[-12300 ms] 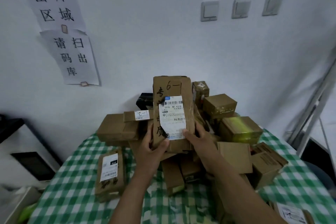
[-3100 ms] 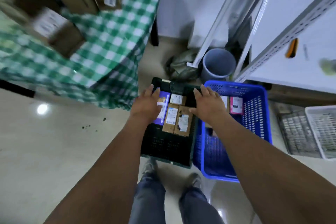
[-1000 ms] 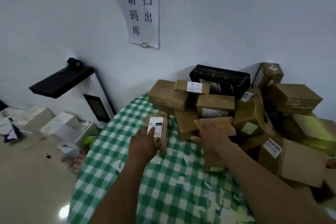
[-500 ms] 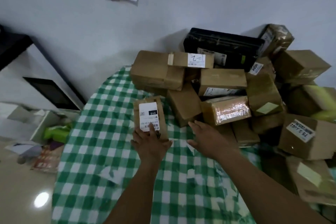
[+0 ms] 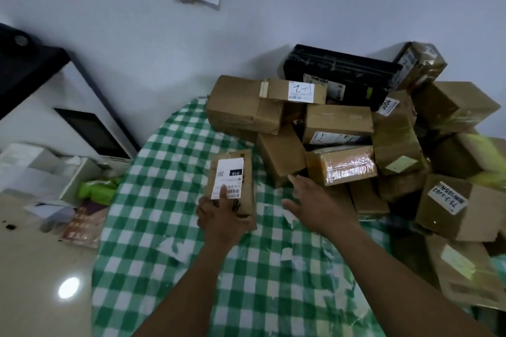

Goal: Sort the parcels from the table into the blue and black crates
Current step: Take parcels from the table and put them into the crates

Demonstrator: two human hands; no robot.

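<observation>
A small brown parcel [image 5: 241, 172] with a white label marked 010 lies near the left edge of the green-checked table [image 5: 164, 227]. My left hand [image 5: 221, 216] grips its near end, thumb on the label. My right hand [image 5: 315, 205] hovers with fingers spread beside it, just in front of a tape-wrapped parcel [image 5: 341, 164] at the foot of the pile. Neither the blue nor the black crate is in view.
A heap of several cardboard parcels [image 5: 342, 123] fills the table's back and right, with a long black box [image 5: 339, 71] against the wall. Left of the table stand a white cabinet with a dark screen [image 5: 93, 131] and floor clutter [image 5: 54, 186].
Earlier I placed a parcel in the black crate, then turned back to the table. Over the last second my left hand closed on the 010 parcel; my right hand stays spread beside it.
</observation>
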